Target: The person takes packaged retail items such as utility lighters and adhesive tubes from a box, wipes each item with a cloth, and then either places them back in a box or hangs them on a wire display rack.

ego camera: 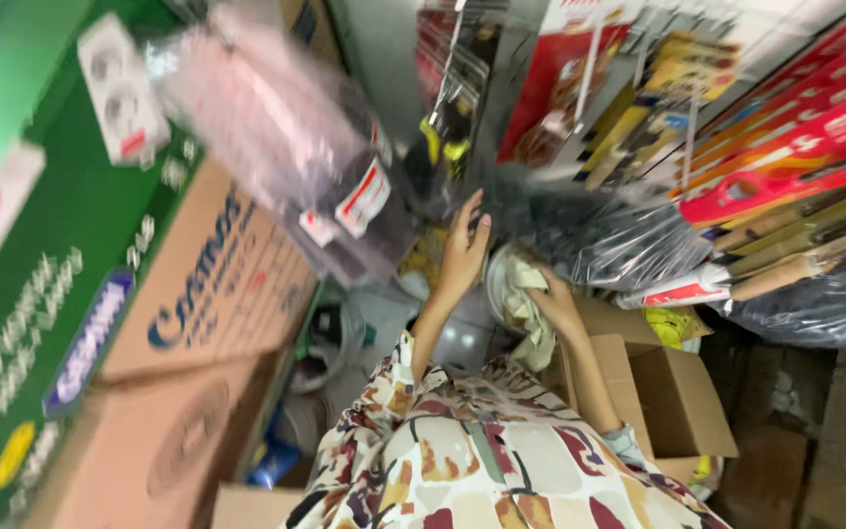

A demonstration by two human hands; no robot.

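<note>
- While the view is blurred, the left hand (463, 250) is raised with fingers extended and open, holding nothing, close to a hanging clear plastic bag (291, 137).
- Right hand (552, 302) is closed on a pale yellow crumpled cloth (526, 309), pressed against a round shiny metal vessel (497, 277).
- Brown cardboard boxes (673, 397) sit just below.

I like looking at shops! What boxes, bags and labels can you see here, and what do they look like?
Green box: far left, big, white markings.
Brown cardboard box: beside it, blue lettering.
Clear plastic bag: top middle, red-and-white label.
Red packages: top right, hanging, long.
Open cardboard box: lower right, brown.
Left hand: raised, open.
Right hand: holds a pale cloth.
</note>
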